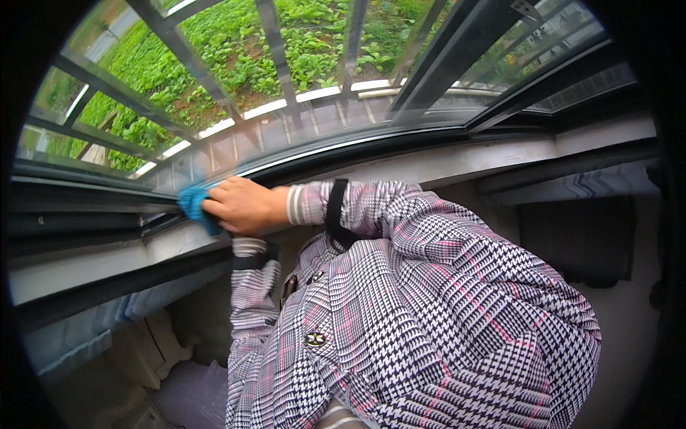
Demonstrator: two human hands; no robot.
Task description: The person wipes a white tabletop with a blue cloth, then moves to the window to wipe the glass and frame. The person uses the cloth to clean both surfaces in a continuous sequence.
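My right hand (244,206) reaches across to the lower left part of the window and grips a blue cloth (195,206). The cloth presses against the bottom of the window pane, by the dark window frame (343,150), and its edges are blurred. My left arm comes up from below, and its cuff ends just under the right hand. The left hand itself is mostly hidden behind the right hand, so what it holds cannot be told. A faint reflection of the hand and cloth shows in the glass (225,145).
A pale window sill (482,158) runs below the frame. Metal bars (276,48) stand outside, before green plants. Rolled or hanging patterned fabric (579,182) is at right, with similar fabric at lower left. A dark box-like object (576,238) stands at right.
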